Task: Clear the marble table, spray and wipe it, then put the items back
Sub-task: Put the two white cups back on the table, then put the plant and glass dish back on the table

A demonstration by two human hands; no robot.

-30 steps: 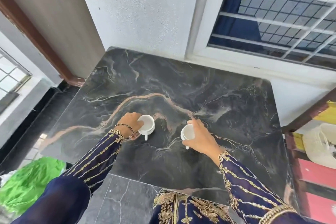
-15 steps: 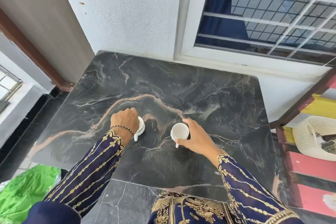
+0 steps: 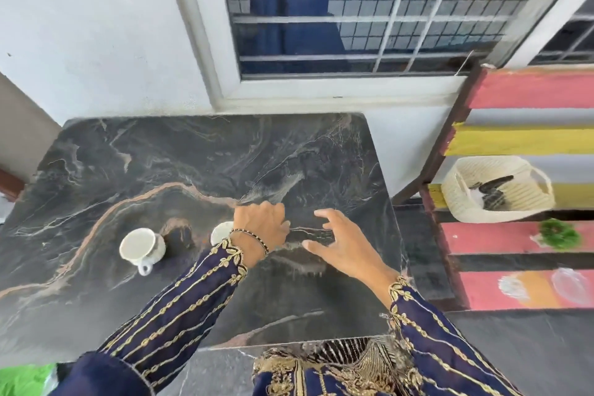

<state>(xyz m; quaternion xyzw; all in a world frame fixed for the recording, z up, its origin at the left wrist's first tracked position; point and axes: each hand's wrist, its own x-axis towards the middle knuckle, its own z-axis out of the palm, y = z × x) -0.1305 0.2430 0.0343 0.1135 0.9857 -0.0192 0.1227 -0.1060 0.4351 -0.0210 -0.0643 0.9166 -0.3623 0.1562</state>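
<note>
The dark marble table (image 3: 180,157) stands against the wall. A white cup (image 3: 140,247) with its handle toward me stands on it at the left. A second white cup (image 3: 220,232) stands to its right, mostly hidden behind my left wrist. My left hand (image 3: 262,228) hovers over the table just right of that cup, fingers apart, holding nothing. My right hand (image 3: 340,243) is beside it toward the table's right edge, spread wide with nothing in it.
A striped pink and yellow shelf (image 3: 527,135) stands right of the table, holding a white woven basket (image 3: 496,191) with dark items, a small green plant (image 3: 561,233) and clear glassware (image 3: 570,286). A barred window (image 3: 369,10) is behind. Something green (image 3: 22,378) lies on the floor at bottom left.
Both hands have let go of the two cups, which now stand on the table. The hands and my view have moved to the right, toward the shelf.
</note>
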